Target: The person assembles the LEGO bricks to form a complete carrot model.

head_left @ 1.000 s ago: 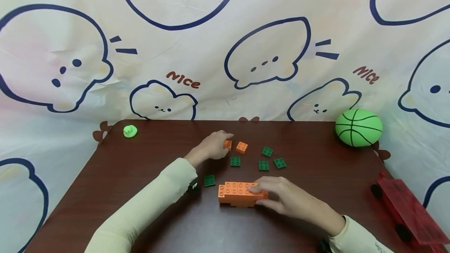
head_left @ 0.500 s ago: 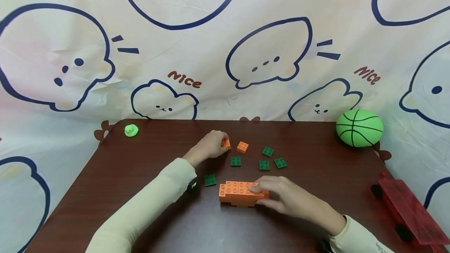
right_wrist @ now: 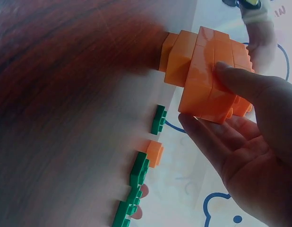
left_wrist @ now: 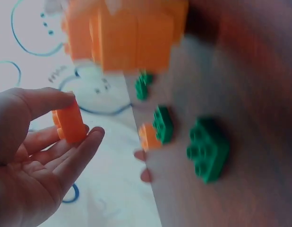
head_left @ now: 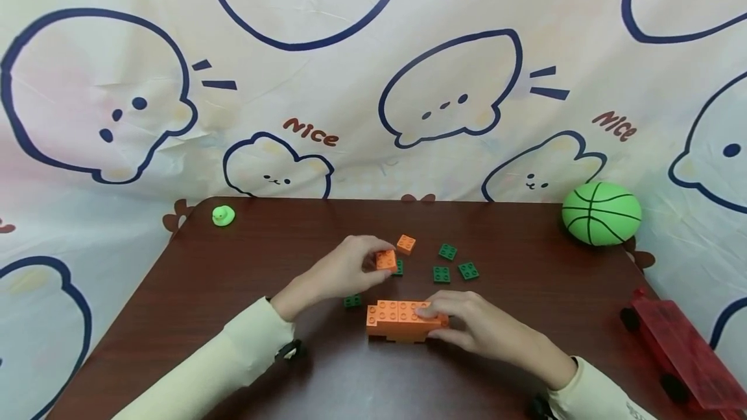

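The left hand [head_left: 344,269] pinches an orange brick [head_left: 386,260]; the right hand [head_left: 478,324] grips an orange stack [head_left: 399,329]. A slack pinch could drop the brick.

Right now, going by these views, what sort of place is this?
Probably an indoor play corner, though the room beyond is hidden: an orange brick build, a green toy duck and a cartoon-printed backdrop suggest it.

- Dark brown wood-grain table [head_left: 245,261], carrying:
- stepped orange studded-brick block [head_left: 391,328];
- five square green studded bricks [head_left: 441,274];
- one orange studded brick [head_left: 406,244];
- small green toy duck [head_left: 223,216];
- green black-lined ball [head_left: 602,214];
- translucent red black-wheeled toy [head_left: 685,349].
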Demonstrator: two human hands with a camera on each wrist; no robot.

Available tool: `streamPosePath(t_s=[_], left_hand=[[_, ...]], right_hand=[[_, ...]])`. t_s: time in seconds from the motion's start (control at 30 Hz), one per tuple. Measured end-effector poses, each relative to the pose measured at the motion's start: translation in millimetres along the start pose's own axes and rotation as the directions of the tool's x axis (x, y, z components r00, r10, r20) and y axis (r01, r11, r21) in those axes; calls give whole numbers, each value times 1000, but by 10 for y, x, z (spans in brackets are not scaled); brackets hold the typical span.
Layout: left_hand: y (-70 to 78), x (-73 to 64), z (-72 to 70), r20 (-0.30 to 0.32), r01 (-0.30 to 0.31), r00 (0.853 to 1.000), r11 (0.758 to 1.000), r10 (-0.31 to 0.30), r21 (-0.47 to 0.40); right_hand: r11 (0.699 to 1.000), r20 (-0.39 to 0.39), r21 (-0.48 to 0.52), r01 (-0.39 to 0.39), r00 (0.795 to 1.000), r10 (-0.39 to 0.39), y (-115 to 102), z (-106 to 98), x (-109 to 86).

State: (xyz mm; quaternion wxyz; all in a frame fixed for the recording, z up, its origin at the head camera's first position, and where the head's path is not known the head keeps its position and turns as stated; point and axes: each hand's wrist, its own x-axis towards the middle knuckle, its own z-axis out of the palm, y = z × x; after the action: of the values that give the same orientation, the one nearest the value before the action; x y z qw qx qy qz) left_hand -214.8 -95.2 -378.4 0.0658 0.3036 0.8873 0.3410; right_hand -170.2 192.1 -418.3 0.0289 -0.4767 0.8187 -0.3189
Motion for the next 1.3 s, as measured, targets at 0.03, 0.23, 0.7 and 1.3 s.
streamPosePath(t_s=[0.03, 0.23, 0.7, 1.3], left_hand=[[44, -48, 20, 9, -18, 1000, 1000, 18, -19], [222, -260, 137, 87, -65, 994, 995, 72, -78], [306, -373, 167, 96, -88, 992, 996, 86, 19], [319, -372, 224, 54, -126, 991, 992, 126, 1]], right_hand=[[1000, -1, 1, 0, 1000, 0, 0, -1, 1], [1000, -11, 4, 4, 1000, -4, 1, 10, 3], [1000, -3, 3, 1, 1000, -1, -13, 12, 27], [992, 7, -125, -19, 1000, 20, -62, 5, 71]])
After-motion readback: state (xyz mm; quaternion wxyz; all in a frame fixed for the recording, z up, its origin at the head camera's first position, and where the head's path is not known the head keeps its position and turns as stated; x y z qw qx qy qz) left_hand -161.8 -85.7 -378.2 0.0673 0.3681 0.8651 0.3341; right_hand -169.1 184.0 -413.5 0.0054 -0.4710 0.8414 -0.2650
